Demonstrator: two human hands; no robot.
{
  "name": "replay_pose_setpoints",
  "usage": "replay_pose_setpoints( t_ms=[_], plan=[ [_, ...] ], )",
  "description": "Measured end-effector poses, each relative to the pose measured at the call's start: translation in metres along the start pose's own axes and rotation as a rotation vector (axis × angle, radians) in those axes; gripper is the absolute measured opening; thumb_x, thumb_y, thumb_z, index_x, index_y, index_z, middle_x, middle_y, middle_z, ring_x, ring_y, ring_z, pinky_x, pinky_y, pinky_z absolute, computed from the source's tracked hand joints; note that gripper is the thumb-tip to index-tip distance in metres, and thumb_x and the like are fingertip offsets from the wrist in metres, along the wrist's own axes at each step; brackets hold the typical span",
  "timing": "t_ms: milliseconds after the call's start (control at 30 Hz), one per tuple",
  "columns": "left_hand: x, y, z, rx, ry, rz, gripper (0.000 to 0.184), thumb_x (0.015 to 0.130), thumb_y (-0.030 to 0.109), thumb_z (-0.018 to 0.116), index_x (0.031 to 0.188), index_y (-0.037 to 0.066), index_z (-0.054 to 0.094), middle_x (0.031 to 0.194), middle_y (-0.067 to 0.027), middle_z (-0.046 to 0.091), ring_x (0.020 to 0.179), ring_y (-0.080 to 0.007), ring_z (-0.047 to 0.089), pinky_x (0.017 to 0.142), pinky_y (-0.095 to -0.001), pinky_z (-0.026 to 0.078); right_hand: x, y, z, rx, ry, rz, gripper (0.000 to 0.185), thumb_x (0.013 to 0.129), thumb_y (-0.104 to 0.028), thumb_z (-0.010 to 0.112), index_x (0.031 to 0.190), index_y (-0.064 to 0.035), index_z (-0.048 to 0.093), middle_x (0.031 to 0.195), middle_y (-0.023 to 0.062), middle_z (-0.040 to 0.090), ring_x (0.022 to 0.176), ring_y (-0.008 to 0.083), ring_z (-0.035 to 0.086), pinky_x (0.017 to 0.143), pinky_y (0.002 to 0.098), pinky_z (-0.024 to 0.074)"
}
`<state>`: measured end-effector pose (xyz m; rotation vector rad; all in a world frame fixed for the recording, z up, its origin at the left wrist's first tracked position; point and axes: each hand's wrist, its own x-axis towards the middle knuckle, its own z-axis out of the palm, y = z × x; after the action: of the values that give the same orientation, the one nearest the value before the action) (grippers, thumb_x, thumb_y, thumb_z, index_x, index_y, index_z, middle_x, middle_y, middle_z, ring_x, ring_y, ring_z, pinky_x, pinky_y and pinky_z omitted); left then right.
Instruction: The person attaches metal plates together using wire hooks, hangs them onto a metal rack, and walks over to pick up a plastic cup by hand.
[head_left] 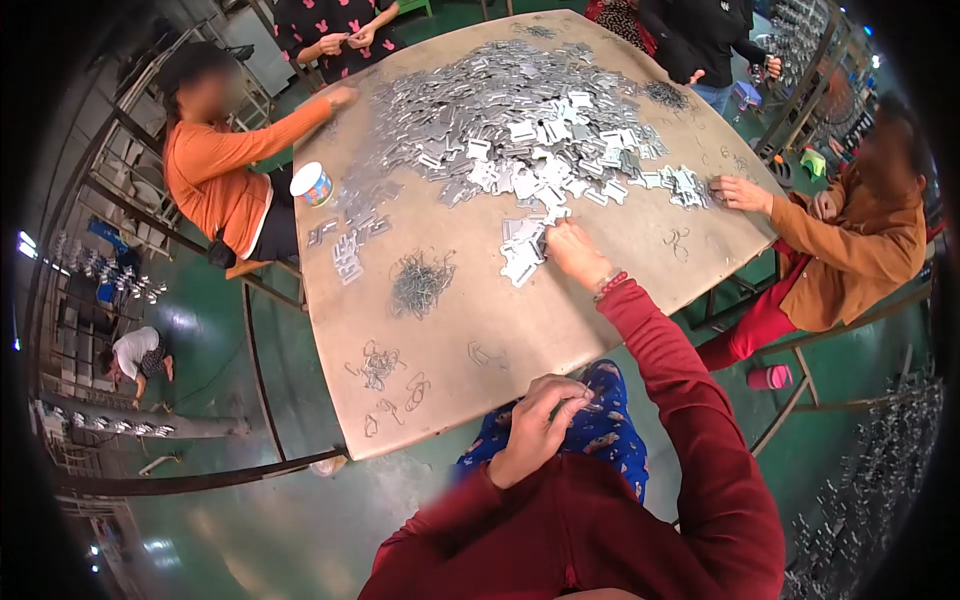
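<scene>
My right hand, in a dark red sleeve with a red bead bracelet, reaches to the near edge of the pile of flat silvery metal plates. Its fingers are closed at a metal plate there, beside a small cluster of plates. My left hand is held above my lap, just off the table's near edge, thumb and fingers pinched together. What it holds, if anything, is too small to make out. Left of my hands lies a tangled heap of thin wire hooks. A few bent wires rest nearer me.
More wire pieces lie at the near left corner of the brown-covered table. A white and blue tub stands at the left edge. Co-workers sit or stand around; one person's hand is by plates on the right.
</scene>
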<state>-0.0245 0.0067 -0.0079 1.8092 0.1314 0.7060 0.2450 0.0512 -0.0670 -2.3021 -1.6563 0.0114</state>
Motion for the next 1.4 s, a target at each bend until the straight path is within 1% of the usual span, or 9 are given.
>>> replay_pose_setpoints(
  t_ms=[133, 167, 267, 367, 500, 633, 1100, 1300, 1400],
  plan=[
    [0.001, -0.003, 0.001, -0.068, 0.013, -0.041, 0.006, 0.080, -0.001, 0.061, 0.085, 0.001, 0.059, 0.084, -0.0095, 0.064, 0.080, -0.0224, 0.061, 0.075, -0.0313, 0.047, -0.022, 0.016, 0.015, 0.027, 0.146, -0.072, 0.018, 0.067, 0.004, 0.053, 0.085, 0.0072, 0.056, 0.083, 0.0227, 0.059, 0.076, 0.0411, 0.057, 0.071, 0.0422, 0.0481],
    [0.001, -0.004, 0.001, -0.099, 0.013, -0.064, 0.007, 0.079, 0.000, 0.062, 0.085, 0.002, 0.060, 0.084, -0.0088, 0.064, 0.080, -0.0232, 0.060, 0.075, -0.0318, 0.046, -0.028, 0.024, 0.017, 0.072, 0.158, -0.012, 0.012, 0.077, 0.002, 0.052, 0.086, 0.0073, 0.058, 0.076, 0.0177, 0.061, 0.066, 0.0346, 0.059, 0.062, 0.0397, 0.0501],
    [0.000, -0.002, 0.003, -0.133, 0.013, -0.119, 0.007, 0.081, 0.001, 0.061, 0.088, 0.000, 0.061, 0.086, -0.0104, 0.063, 0.079, -0.0216, 0.061, 0.073, -0.0299, 0.048, -0.075, -0.024, -0.037, 1.378, 0.156, 0.562, 0.014, 0.085, -0.005, 0.054, 0.090, 0.0060, 0.061, 0.079, 0.0112, 0.063, 0.070, 0.0220, 0.061, 0.064, 0.0386, 0.0508],
    [-0.003, -0.011, 0.003, -0.198, -0.054, -0.167, 0.006, 0.087, -0.001, 0.054, 0.092, -0.002, 0.057, 0.092, -0.0089, 0.062, 0.089, -0.0142, 0.058, 0.080, -0.0271, 0.046, -0.118, -0.051, -0.053, 1.772, 0.217, 0.578, 0.019, 0.089, -0.013, 0.056, 0.094, 0.0043, 0.062, 0.081, 0.0063, 0.064, 0.072, 0.0124, 0.060, 0.062, 0.0323, 0.0502],
    [-0.002, -0.013, 0.009, -0.207, -0.018, -0.229, 0.004, 0.087, 0.000, 0.054, 0.090, -0.002, 0.056, 0.090, -0.0083, 0.063, 0.087, -0.0136, 0.060, 0.079, -0.0263, 0.047, -0.150, -0.077, -0.051, 1.675, 0.376, 0.642, 0.016, 0.084, -0.012, 0.062, 0.090, 0.0025, 0.064, 0.077, 0.0040, 0.063, 0.066, 0.0075, 0.056, 0.055, 0.0172, 0.0409],
    [-0.004, -0.015, 0.013, -0.230, -0.018, -0.285, 0.004, 0.087, 0.000, 0.055, 0.091, -0.002, 0.055, 0.089, -0.0080, 0.064, 0.086, -0.0128, 0.060, 0.078, -0.0264, 0.048, -0.161, -0.099, -0.064, 1.714, 0.428, 0.587, 0.015, 0.080, -0.008, 0.067, 0.089, 0.0036, 0.064, 0.068, 0.0040, 0.062, 0.051, 0.0068, 0.049, 0.047, 0.0197, 0.0377],
    [-0.012, -0.022, -0.003, 0.110, -0.029, -0.025, 0.011, 0.081, 0.009, 0.063, 0.091, 0.006, 0.061, 0.089, -0.0080, 0.062, 0.088, -0.0240, 0.058, 0.079, -0.0337, 0.045, -0.171, -0.126, -0.068, 1.562, 0.586, 0.639, 0.021, 0.079, 0.003, 0.062, 0.100, 0.0047, 0.058, 0.069, 0.0034, 0.056, 0.051, 0.0088, 0.048, 0.045, 0.0200, 0.0358],
    [0.002, -0.063, -0.097, 0.553, 0.315, -0.092, 0.029, 0.080, 0.010, 0.063, 0.108, 0.005, 0.059, 0.100, -0.0124, 0.061, 0.091, -0.0244, 0.059, 0.078, -0.0332, 0.046, -0.183, -0.143, -0.068, 1.416, 0.608, 0.525, 0.014, 0.079, 0.002, 0.065, 0.091, 0.0033, 0.059, 0.070, 0.0065, 0.061, 0.050, 0.0084, 0.050, 0.045, 0.0197, 0.0384],
    [0.020, -0.098, -0.184, 0.779, 0.372, -0.390, 0.016, 0.075, 0.008, 0.062, 0.088, 0.000, 0.065, 0.083, -0.0196, 0.062, 0.079, -0.0328, 0.060, 0.071, -0.0404, 0.047, -0.187, -0.141, -0.068, 1.394, 0.536, 0.528, 0.013, 0.079, 0.002, 0.065, 0.090, 0.0033, 0.060, 0.070, 0.0063, 0.061, 0.050, 0.0083, 0.050, 0.045, 0.0195, 0.0391]
  ],
)
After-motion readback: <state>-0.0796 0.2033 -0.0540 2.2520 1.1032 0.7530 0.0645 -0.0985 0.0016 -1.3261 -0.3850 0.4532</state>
